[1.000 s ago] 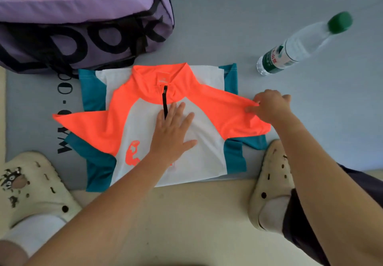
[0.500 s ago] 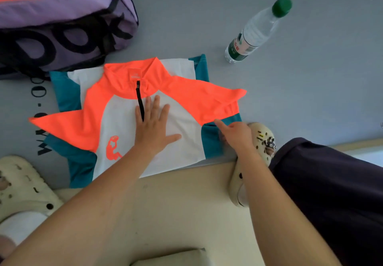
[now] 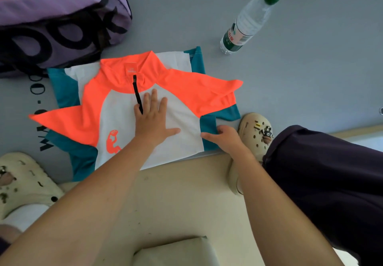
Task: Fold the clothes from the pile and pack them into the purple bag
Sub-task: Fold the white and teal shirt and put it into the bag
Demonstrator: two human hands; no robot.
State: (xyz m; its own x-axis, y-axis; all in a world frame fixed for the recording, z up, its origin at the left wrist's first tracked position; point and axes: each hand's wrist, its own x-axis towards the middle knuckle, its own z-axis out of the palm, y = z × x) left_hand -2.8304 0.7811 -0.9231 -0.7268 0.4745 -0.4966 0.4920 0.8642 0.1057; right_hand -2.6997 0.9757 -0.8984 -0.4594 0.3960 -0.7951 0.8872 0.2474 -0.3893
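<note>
Right hand (image 3: 226,139) dropped from the orange sleeve to pinch the zip-neck shirt's (image 3: 132,108) teal side hem at the grey mat's (image 3: 290,74) near edge, left hand (image 3: 152,118) flat mid-chest, purple bag (image 3: 62,20) beyond: side fold seemingly next.

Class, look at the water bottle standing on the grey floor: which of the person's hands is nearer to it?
Right. The right hand grips the shirt's hem, below the water bottle; the left hand presses the shirt's chest, farther left.

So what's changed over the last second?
The right hand let go of the orange sleeve tip and dropped to the shirt's near right teal edge, fingers curled at it. The left hand stays pressed flat on the chest; bag and bottle unmoved.
</note>
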